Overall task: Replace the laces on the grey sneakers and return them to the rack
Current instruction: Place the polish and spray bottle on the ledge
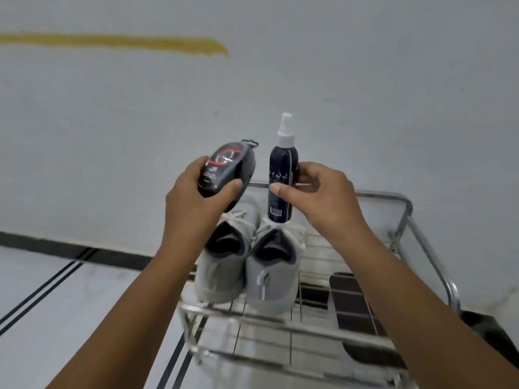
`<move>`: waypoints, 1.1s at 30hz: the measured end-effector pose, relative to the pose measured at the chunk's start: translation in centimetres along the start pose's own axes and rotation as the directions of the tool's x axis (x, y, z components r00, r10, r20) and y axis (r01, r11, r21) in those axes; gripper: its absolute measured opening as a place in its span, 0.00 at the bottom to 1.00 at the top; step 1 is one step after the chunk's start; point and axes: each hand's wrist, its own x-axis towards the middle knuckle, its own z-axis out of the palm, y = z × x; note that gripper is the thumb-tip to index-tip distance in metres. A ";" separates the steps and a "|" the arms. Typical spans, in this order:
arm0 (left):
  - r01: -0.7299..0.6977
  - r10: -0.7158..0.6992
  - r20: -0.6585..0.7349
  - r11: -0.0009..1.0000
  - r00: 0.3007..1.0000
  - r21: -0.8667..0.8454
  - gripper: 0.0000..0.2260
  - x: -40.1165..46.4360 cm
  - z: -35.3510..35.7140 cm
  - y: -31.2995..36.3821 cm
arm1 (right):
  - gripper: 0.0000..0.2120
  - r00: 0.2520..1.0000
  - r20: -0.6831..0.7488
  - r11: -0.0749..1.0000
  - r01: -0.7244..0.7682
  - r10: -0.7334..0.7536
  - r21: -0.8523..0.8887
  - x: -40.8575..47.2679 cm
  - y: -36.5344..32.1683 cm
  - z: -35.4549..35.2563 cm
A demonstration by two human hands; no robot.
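Two grey sneakers (pixel 244 270) stand side by side on the top shelf of a chrome wire rack (pixel 407 209), heels toward me. Above the left sneaker, my left hand (pixel 193 197) grips a black oval shoe-polish sponge (pixel 227 167) with a red and white label. My right hand (pixel 320 192) holds a dark navy spray bottle (pixel 282 175) with a white nozzle, thumb and fingers around its middle. The bottle is upright over the right sneaker's toe.
A dark shoe (pixel 354 304) lies on a lower shelf of the rack, seen through the wires. A pale wall with a yellow smear (pixel 118 42) rises behind the rack. White floor tiles with black lines (pixel 45 290) spread to the left.
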 end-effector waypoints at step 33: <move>0.439 -0.431 -0.103 0.895 0.896 0.073 0.22 20.7 -15.6 37.5 | 0.16 0.840 0.415 0.923 -0.386 0.350 0.002 19.2 -38.1 -13.4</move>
